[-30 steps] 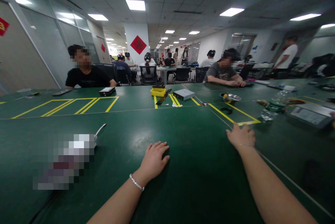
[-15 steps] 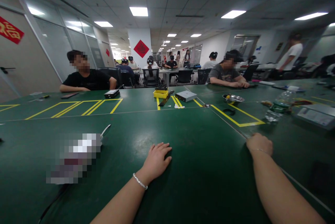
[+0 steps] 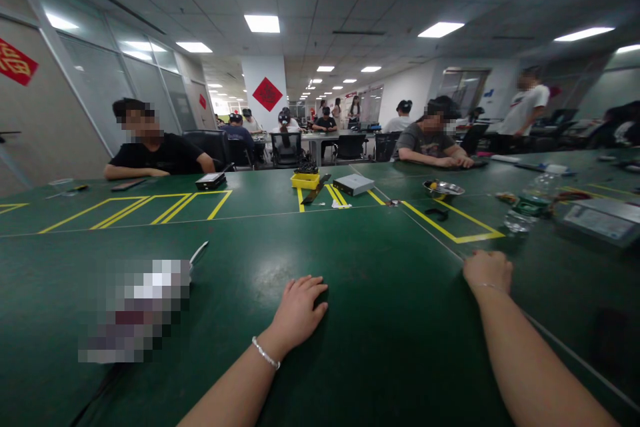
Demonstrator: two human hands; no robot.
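Note:
My left hand (image 3: 301, 310) lies palm down on the green table (image 3: 380, 360), fingers stretched out and a little apart, with a beaded bracelet at the wrist. Nothing is held in it. To its left is a long blurred-out object (image 3: 137, 314) with a white tip and a dark cord. Further right, my right hand (image 3: 489, 270) rests on the table near a seam, its fingers curled into a loose fist. No object shows in that fist, though its underside is hidden. The nearest thing to it is a clear plastic bottle (image 3: 526, 207) with a green label.
Yellow tape outlines mark the table's far half. There stand a yellow tray (image 3: 305, 182), a grey metal box (image 3: 353, 184), a black device (image 3: 211, 181), a metal bowl (image 3: 444, 188) and, at right, a large metal box (image 3: 603, 220). Two people sit across the table.
The view has turned slightly, so most things sit a little further left in the picture. The standing person at the back right has shifted left. Both hands keep their poses.

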